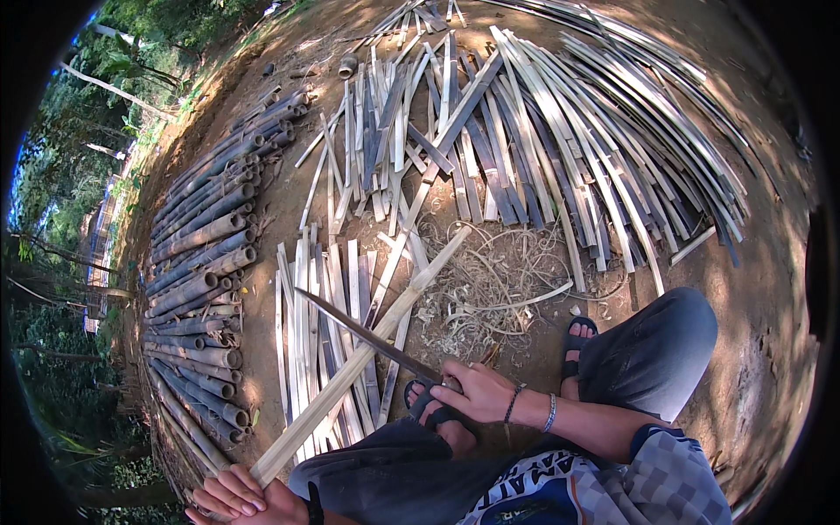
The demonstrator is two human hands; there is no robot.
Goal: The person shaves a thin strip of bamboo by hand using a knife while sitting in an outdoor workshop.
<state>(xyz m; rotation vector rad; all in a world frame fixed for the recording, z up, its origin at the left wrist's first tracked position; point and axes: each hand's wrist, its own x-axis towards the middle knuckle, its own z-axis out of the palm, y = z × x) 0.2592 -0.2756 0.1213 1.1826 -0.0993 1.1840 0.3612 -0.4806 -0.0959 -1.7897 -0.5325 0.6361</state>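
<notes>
My left hand (234, 497) is closed around the lower end of a pale bamboo strip (328, 395). The strip slants up and away to the right, its far end over the shavings. In my right hand (477, 392) is the handle of a machete (341, 317), its long dark blade pointing to the upper left. The blade crosses the strip near the middle; whether its edge bites into the bamboo I cannot tell. Beneath the strip, more split bamboo slats (306, 328) lie side by side on the ground.
Curly bamboo shavings (490, 280) are heaped ahead of my sandalled feet. Beyond them spreads a large pile of split bamboo (612, 166). Whole bamboo poles (206, 254) are stacked at the left, with trees (66, 219) behind. My bent knee (652, 350) is at the right.
</notes>
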